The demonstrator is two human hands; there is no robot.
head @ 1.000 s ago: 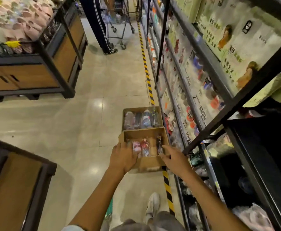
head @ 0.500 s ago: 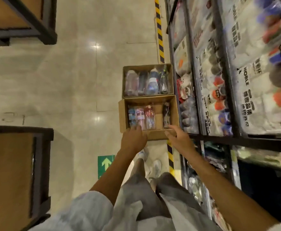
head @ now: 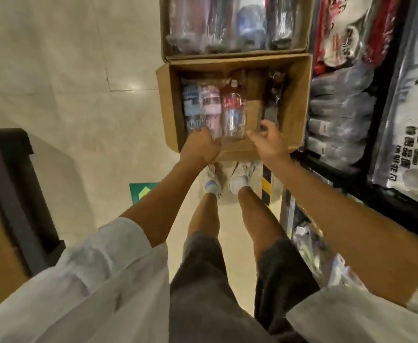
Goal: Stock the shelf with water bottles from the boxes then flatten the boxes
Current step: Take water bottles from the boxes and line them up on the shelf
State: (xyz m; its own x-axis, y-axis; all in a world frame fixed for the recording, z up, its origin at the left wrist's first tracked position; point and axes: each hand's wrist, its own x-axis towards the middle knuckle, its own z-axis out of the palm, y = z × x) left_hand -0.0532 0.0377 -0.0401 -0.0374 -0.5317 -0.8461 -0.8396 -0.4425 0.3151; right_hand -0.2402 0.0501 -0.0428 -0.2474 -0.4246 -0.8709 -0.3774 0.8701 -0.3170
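Plastic-wrapped water bottles (head: 214,107) lie in an open brown cardboard box (head: 294,100) on the floor (beside the shelf). Left hand (head: 201,144) grips one; right hand (head: 267,141) hovers loosely curled, empty.

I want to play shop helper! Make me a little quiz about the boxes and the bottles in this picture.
1. True or false: the near box is full to the top with bottles.
2. Which of the hands reaches at the pink bottle? A) left hand B) right hand
3. Fill in: the dark bottle lies on the ____ side of the near box, apart from the other three.

Key
1. False: four wrapped bottles lie in it, with bare cardboard between the red bottle and the dark one.
2. A
3. Right, the side by the shelf.
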